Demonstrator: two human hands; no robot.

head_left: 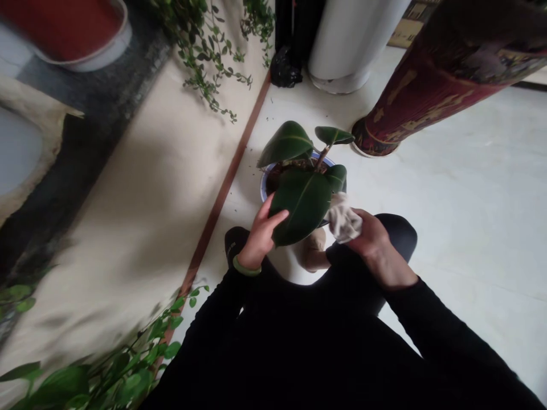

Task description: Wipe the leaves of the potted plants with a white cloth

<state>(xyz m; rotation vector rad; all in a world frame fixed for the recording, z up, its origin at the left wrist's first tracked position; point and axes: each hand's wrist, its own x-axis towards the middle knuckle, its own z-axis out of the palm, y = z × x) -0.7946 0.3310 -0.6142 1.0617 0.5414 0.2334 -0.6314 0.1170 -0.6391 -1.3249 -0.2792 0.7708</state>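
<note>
A potted plant with broad dark green leaves stands on the floor in front of me. Its largest leaf (302,205) reaches toward me over the rim of the blue and white pot (264,185). My left hand (262,230) grips that leaf's left edge, thumb on top and the other fingers hidden beneath. In my right hand (371,239) is a crumpled whitish cloth (343,219), held close to the leaf's right side. Whether the cloth touches the leaf I cannot tell. A smaller leaf (337,177) and an upright stem (321,158) rise behind it.
Right of the pot stands a tall dark red vase (410,108) with gold patterns. Behind are a white cylinder (356,42) and a black plastic bag (286,67). Trailing vines (213,68) hang along the left wall, and a leafy plant (128,364) is at lower left.
</note>
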